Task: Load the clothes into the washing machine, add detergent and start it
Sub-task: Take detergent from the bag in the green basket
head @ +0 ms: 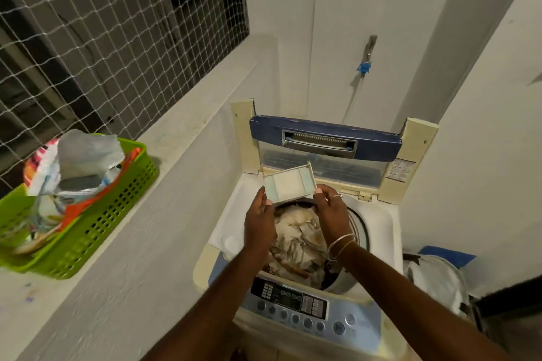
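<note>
Clothes [299,231] sit in the open washing machine [381,228] — just above them, left grip [259,220] and right grip [331,214] pinch a small white tray [289,184] by its ends, fingers curled round it.

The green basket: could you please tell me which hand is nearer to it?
Left. The left hand holds the tray's end right of the basket; the right hand holds its farther end.

White walls [484,155], a netted window [88,38] above a ledge [187,129].
</note>
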`<state>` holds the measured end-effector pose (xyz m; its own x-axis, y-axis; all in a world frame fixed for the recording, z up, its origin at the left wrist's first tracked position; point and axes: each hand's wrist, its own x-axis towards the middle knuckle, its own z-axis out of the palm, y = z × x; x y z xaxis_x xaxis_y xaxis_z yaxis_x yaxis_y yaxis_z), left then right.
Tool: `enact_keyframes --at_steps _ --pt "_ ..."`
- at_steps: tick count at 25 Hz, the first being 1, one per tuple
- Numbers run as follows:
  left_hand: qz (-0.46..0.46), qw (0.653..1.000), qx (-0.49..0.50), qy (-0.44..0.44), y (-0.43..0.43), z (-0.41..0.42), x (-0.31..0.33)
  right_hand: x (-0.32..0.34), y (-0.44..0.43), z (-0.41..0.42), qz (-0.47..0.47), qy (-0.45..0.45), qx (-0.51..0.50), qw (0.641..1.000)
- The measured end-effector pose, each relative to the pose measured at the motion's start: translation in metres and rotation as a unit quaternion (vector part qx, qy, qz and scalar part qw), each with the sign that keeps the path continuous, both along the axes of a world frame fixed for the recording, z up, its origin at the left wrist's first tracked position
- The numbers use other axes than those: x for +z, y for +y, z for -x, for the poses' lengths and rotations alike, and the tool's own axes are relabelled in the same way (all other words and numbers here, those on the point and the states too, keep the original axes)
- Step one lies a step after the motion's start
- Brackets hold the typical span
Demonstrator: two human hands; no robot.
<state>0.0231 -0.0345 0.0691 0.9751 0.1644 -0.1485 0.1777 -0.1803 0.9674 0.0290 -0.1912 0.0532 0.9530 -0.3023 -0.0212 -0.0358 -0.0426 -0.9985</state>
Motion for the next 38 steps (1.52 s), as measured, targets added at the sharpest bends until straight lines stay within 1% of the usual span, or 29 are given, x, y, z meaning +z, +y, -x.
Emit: enact_keyframes --at_steps 1,4,8,11,13,15,17,20,24,27,30,35,36,38 --pt "-0.010 1.000 0.014 -0.020 0.007 -0.001 0.006 0.006 0.009 -0.006 0.016 -0.013 0.007 1.000" --pt "-0.001 0.996 0.065 -0.066 0.028 -0.001 0.027 0.016 0.035 -0.031 0.036 -0.031 0.018 0.999" --pt "-0.063 0.986 0.089 -0.130 0.067 -0.004 0.047 0.040 0.079 -0.076 0.060 -0.067 0.062 0.994" --pt "-0.110 0.980 0.098 -0.137 0.092 -0.014 0.063 0.067 0.122 -0.109 0.034 -0.091 0.108 0.989" --pt "-0.121 0.978 0.099 -0.139 0.103 -0.022 0.073 0.080 0.152 -0.132 0.016 -0.084 0.116 0.990" --pt "-0.124 0.980 0.103 -0.120 0.114 -0.033 0.080 0.088 0.181 -0.155 0.017 -0.073 0.129 0.989" --pt "-0.129 0.984 0.095 -0.077 0.126 -0.044 0.084 0.098 0.209 -0.173 0.039 -0.058 0.143 0.987" --pt "-0.149 0.986 0.075 -0.013 0.139 -0.057 0.088 0.098 0.236 -0.194 0.115 -0.057 0.166 0.978" --pt "-0.161 0.985 0.060 0.004 0.140 -0.063 0.097 0.088 0.252 -0.213 0.195 -0.045 0.181 0.963" --pt "-0.162 0.983 0.077 0.030 0.151 -0.078 0.101 0.087 0.258 -0.216 0.190 -0.076 0.161 0.966" --pt "-0.172 0.979 0.095 0.056 0.160 -0.092 0.102 0.091 0.262 -0.213 0.176 -0.082 0.136 0.972" --pt "-0.066 0.985 0.137 0.076 0.163 -0.100 0.109 0.103 0.266 -0.202 0.157 -0.049 0.117 0.979" --pt "-0.052 0.985 0.147 0.076 0.164 -0.101 0.109 0.107 0.265 -0.199 0.144 -0.041 0.115 0.982" --pt "-0.054 0.981 0.174 0.062 0.163 -0.097 0.109 0.111 0.262 -0.192 0.104 -0.018 0.120 0.987"
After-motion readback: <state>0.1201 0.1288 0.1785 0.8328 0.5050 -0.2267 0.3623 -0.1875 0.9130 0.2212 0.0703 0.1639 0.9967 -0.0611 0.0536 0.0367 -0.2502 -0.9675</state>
